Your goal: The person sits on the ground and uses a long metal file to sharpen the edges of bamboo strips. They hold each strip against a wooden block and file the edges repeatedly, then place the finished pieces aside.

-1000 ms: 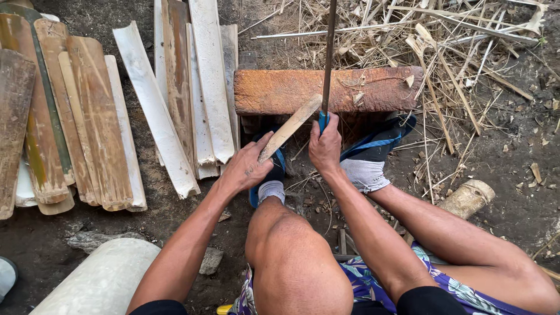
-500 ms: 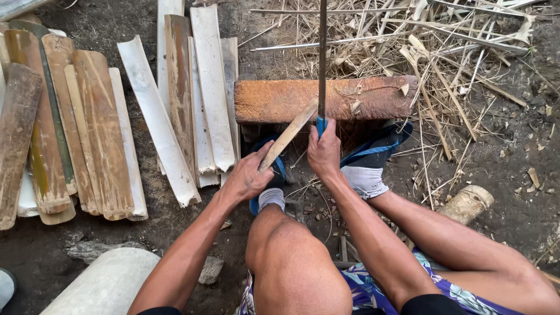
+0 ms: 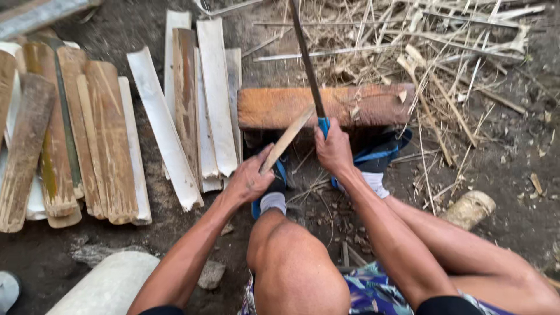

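My left hand (image 3: 249,178) grips the near end of a thin bamboo strip (image 3: 290,136), whose far end rests on a reddish wooden block (image 3: 361,105) lying across the ground. My right hand (image 3: 333,149) is closed around the blue handle of a long dark blade (image 3: 305,55), which points up and away over the block. The blade meets the strip at the block's near edge. My bare knee (image 3: 291,256) is between my arms.
Split bamboo slats (image 3: 198,105) lie in rows to the left, browner ones (image 3: 70,146) farther left. Dry bamboo scraps and stalks (image 3: 443,52) litter the right. A cut bamboo stub (image 3: 471,209) lies at right, a pale cylinder (image 3: 105,289) at lower left. My feet wear blue sandals (image 3: 379,154).
The blade has tilted from near upright to leaning left at its tip. Both hands stay at the block holding the strip and the handle.
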